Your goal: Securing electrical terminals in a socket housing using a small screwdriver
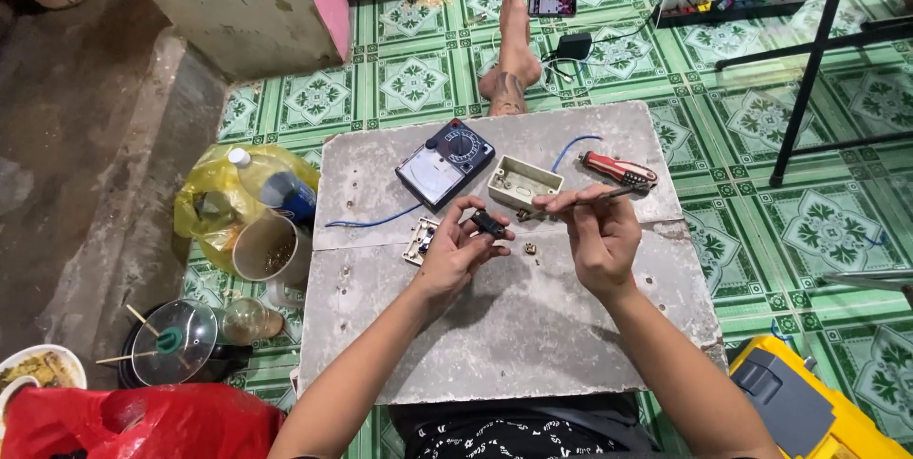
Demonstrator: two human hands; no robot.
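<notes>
Holding a small black part [488, 223] in the fingers of the left hand [459, 250], the person brings a thin screwdriver [588, 198] to it, pinched between thumb and fingers of the right hand [599, 235]; both hang just above the grey worktop [514, 326]. By the look of it, the step in hand is working a screw on that part, and the next move calls for a steady tip seated square in the screw while the left fingers keep the part from turning. A tiny brass piece [530, 249] lies on the slab just below the hands and could roll away if knocked. Behind them sit a cream wall box [524, 182], an analogue meter [445, 164], a red-handled screwdriver [619, 170], a blue wire [371, 222] and a white plate [419, 240] partly hidden by the left hand. A bare foot [512, 59] rests on the green tiled floor [799, 221] beyond
</notes>
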